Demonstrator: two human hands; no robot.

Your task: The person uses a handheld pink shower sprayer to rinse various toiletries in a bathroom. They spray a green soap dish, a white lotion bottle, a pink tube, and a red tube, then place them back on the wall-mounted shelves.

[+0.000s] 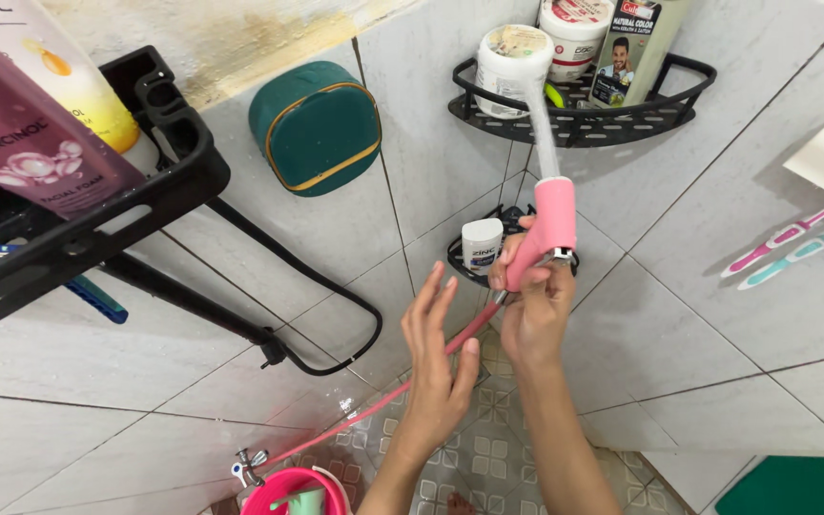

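My right hand [533, 310] grips a pink hand sprayer [543, 229] that points up and sends a jet of water [539, 129] toward the upper black corner shelf [665, 105]. A pink hose [374, 405] runs from the sprayer down to a tap [248, 467] at the lower left. My left hand [438, 367] is beside the hose with fingers spread, holding nothing. On the upper shelf stand a white jar [512, 55], a second white tub [574, 33] and a green box [633, 43].
A lower black corner shelf [460, 256] holds a small white bottle [481, 244]. A green wall container [317, 126] hangs on the tiles. A black rack [159, 186] at left holds bottles. Two toothbrushes [789, 248] hang at right. A pink bucket [298, 491] stands below the tap.
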